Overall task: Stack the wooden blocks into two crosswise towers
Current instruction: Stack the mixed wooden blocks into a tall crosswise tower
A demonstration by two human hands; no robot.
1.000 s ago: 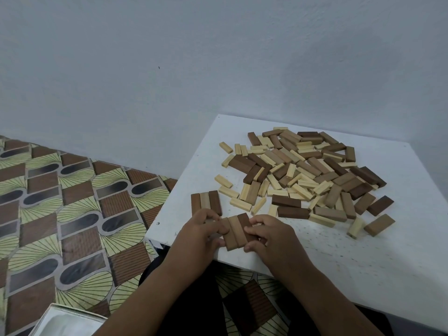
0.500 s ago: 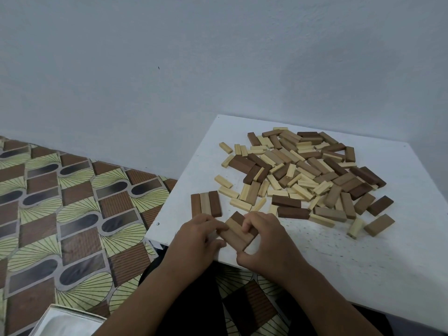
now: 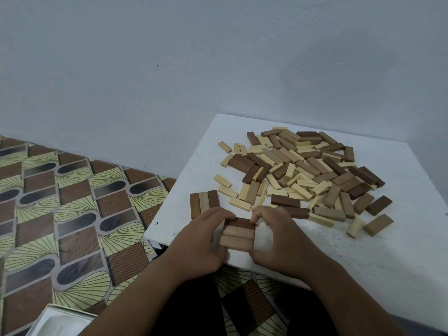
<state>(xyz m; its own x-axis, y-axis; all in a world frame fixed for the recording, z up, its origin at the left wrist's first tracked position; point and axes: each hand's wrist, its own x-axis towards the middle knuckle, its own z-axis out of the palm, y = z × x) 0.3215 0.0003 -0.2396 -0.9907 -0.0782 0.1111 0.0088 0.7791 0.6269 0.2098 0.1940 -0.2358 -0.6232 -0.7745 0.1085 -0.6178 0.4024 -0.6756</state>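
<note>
A row of three wooden blocks (image 3: pixel 238 234), one dark and two tan, lies sideways near the front edge of the white table (image 3: pixel 363 243). My left hand (image 3: pixel 201 241) grips the row's left end and my right hand (image 3: pixel 274 236) grips its right end, fingers curled over the far side. Just behind my left hand lies a second row of three blocks (image 3: pixel 204 204), brown, pale, brown, pointing away from me. A big loose pile of dark, tan and pale blocks (image 3: pixel 305 170) covers the middle and back of the table.
The table stands against a pale wall (image 3: pixel 218 57). Left of it is a patterned brown and yellow floor (image 3: pixel 60 202). A white box corner (image 3: pixel 58 322) shows at the bottom left. The table's front right part is bare.
Between both hands the three-block row has turned from pointing away from me, through a diagonal, to lying sideways. The hands shifted slightly with it. The pile and the other row stayed put.
</note>
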